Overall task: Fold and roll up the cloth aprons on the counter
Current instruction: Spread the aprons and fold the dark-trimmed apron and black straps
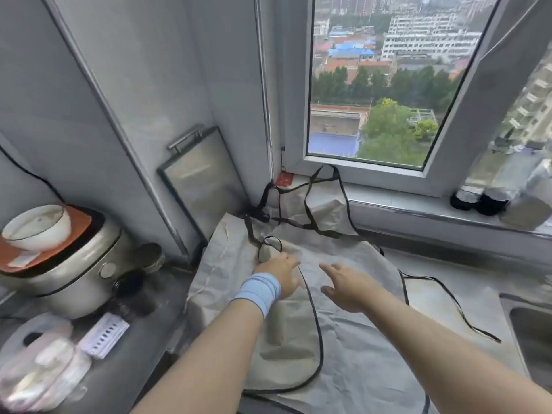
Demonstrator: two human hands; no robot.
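Grey cloth aprons with black trim and black ties lie spread over the counter. The top apron [283,339] is folded over, and its curved trimmed edge runs from my left hand toward the near edge. Beneath it lies a second apron [373,339]. More grey cloth [325,210] with tangled straps reaches up onto the window sill. My left hand [280,273], with a blue wristband, curls its fingers on the top apron's trimmed edge near a strap loop [270,243]. Just above the cloth to its right, my right hand [346,285] is held with fingers straight.
A rice cooker [68,276] with a white bowl [35,228] on its lid stands at the left, with dark jars [131,291] and a plastic bag [38,363] nearby. A metal board [203,186] leans in the corner. A sink [531,330] is at the right; dark jars [478,198] stand on the sill.
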